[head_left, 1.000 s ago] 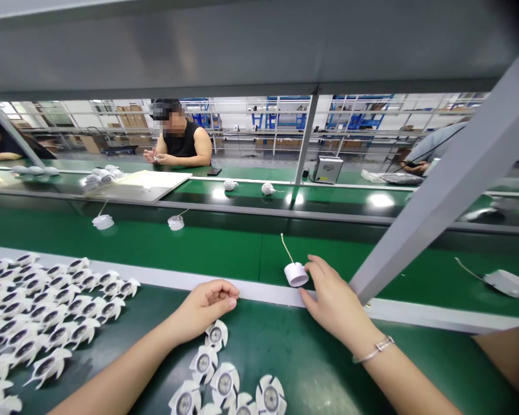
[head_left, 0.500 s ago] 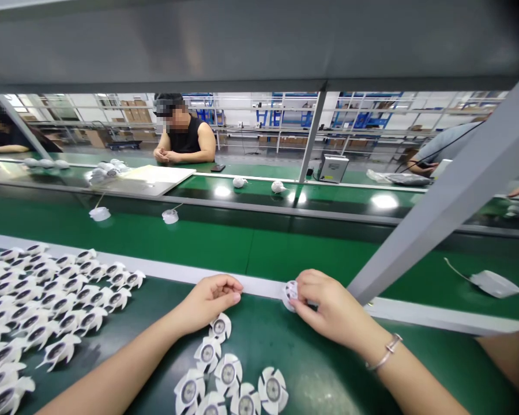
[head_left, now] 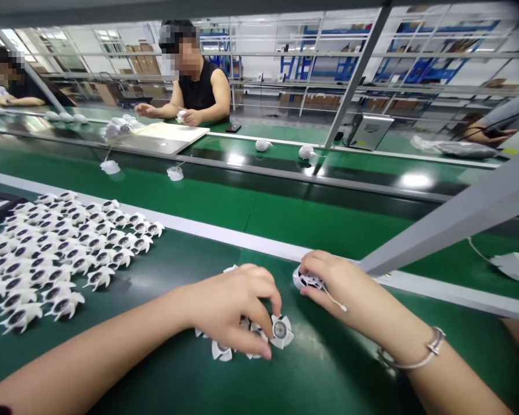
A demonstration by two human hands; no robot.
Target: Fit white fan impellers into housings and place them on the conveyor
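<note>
My right hand (head_left: pixel 335 282) grips a round white housing (head_left: pixel 305 280) with a thin white wire hanging from it, just inside the pale strip along the bench. Over a small group of white fan blades my left hand (head_left: pixel 242 305) is spread, its fingers apart and nothing held. One white fan blade (head_left: pixel 280 330) lies at its fingertips; others are partly hidden under the palm. At the left, many more white fan blades (head_left: pixel 64 233) lie in rows on the green bench.
A grey slanted post (head_left: pixel 454 210) rises beyond my right hand. White housings (head_left: pixel 175 173) rest on the green conveyor (head_left: pixel 225 207) ahead. Across it a person in a black top (head_left: pixel 203 92) works beside a white board (head_left: pixel 173 138). Another white part (head_left: pixel 515 266) lies far right.
The view has tilted down. My left hand has moved from beside the pale strip onto the near fan blades and spread its fingers. The housing in my right hand has turned, showing its wire.
</note>
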